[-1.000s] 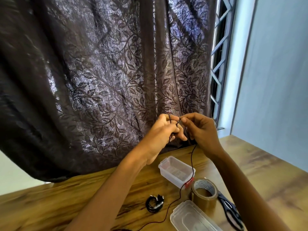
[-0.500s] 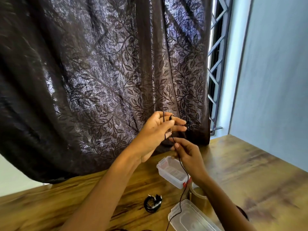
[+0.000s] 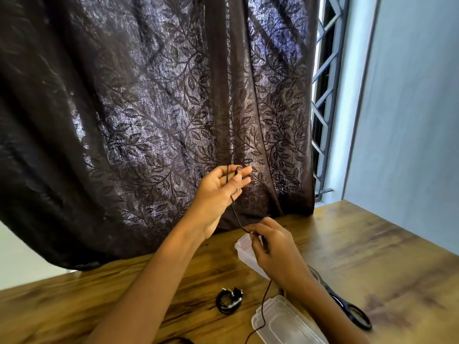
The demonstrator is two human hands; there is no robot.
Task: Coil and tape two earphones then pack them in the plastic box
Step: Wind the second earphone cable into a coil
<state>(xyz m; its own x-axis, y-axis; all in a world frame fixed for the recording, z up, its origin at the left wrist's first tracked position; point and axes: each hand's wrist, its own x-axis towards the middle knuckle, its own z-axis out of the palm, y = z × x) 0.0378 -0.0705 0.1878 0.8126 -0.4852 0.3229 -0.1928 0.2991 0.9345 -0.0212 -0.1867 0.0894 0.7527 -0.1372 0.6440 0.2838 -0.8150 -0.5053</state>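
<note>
The right hand (image 3: 273,247) had dropped away from the left hand (image 3: 218,192) since a second earlier, when the two were pinched together high in front of the curtain (image 3: 149,108); now it sat low, just above the plastic box (image 3: 244,254) near the back edge of the counter (image 3: 372,256), drawing a length of the earphone cord (image 3: 236,214) taut between them. That looked like one turn of a winding stroke: the left hand was raised with its fingers spread open, the cord looped over them near the tips and running down across the palm, while the right hand was closed in a pinch on the cord further along. From that pinch the cord passed behind the hand and trailed down over the clear lid (image 3: 285,324) at the counter's front edge and out of sight. I judged the second earphone to be only at the start of its coiling, with most of the cord still loose. The coiled earphone (image 3: 228,297) lay finished on the counter, left of the lid and well clear of both hands; whether it was taped I could not tell. Black scissors (image 3: 347,309) lay to the right, partly hidden behind the right forearm. The box was open and, as far as it showed, held nothing yet.
</note>
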